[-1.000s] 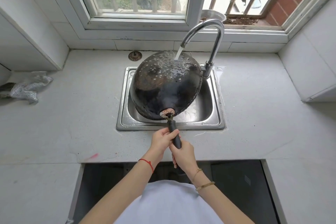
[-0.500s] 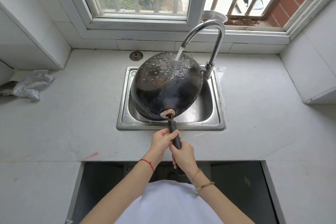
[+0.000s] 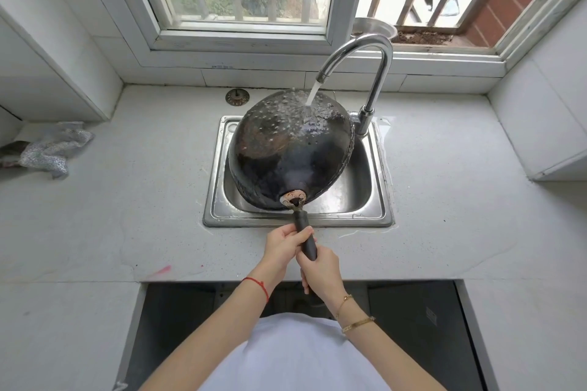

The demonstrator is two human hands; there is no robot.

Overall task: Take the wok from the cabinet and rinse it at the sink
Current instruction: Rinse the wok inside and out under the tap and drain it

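A black wok (image 3: pixel 286 152) is held upside down over the steel sink (image 3: pixel 379 216), its wet, beaded underside facing up. Water runs from the curved chrome faucet (image 3: pixel 371 44) onto the far part of the wok's bottom. Its dark handle (image 3: pixel 304 232) points toward me. My left hand (image 3: pixel 284 246) grips the handle nearer the wok. My right hand (image 3: pixel 320 273) grips the handle's end just behind it. The wok's inside is hidden.
A sink strainer (image 3: pixel 237 96) lies on the white counter (image 3: pixel 127 200) behind the sink's left corner. A crumpled silvery cloth (image 3: pixel 50 149) lies at the far left. A metal bowl (image 3: pixel 374 29) stands on the window sill. Below the counter edge is an open dark cabinet space (image 3: pixel 413 327).
The wok has stayed under the running water with only a slight tilt; more water beads spread over its bottom. Both hands keep their grip on the handle.
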